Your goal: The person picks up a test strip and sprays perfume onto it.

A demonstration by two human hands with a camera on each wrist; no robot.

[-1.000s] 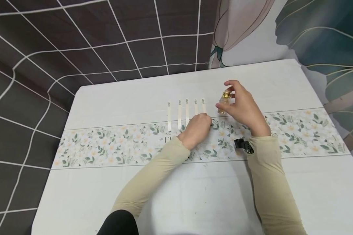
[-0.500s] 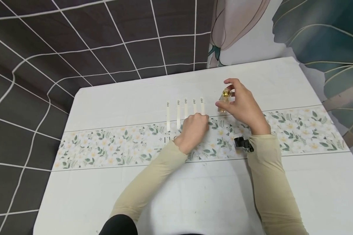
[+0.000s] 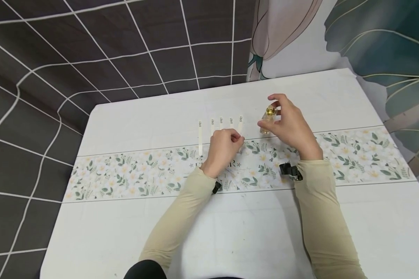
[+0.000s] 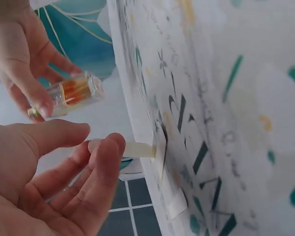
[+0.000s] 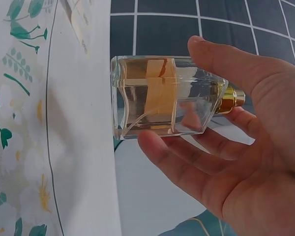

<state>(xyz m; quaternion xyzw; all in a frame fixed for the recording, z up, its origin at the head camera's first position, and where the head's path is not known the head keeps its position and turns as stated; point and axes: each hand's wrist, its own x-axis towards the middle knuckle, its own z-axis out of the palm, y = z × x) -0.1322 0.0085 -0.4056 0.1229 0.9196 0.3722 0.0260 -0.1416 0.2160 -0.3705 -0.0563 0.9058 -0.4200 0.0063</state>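
Observation:
My right hand holds a glass perfume bottle between thumb and fingers. The bottle has a gold neck and amber liquid inside; whether its base touches the table I cannot tell. To its left, my left hand is at the rightmost of several white paper perfume test strips. In the left wrist view, that strip stands out from the table with its end at my fingertips, pinched there. The other strips lie side by side, the leftmost strip in full view, others partly hidden by my left hand.
A white table carries a floral printed band across its middle, with lettering near my left hand. A dark grid-patterned curtain hangs behind and at the left. A leaf-patterned curtain hangs at the back right.
My left hand has turned and shifted slightly up and left, its fingertips now at the rightmost strip's near end, which has come off the table. The right hand keeps holding the bottle in place.

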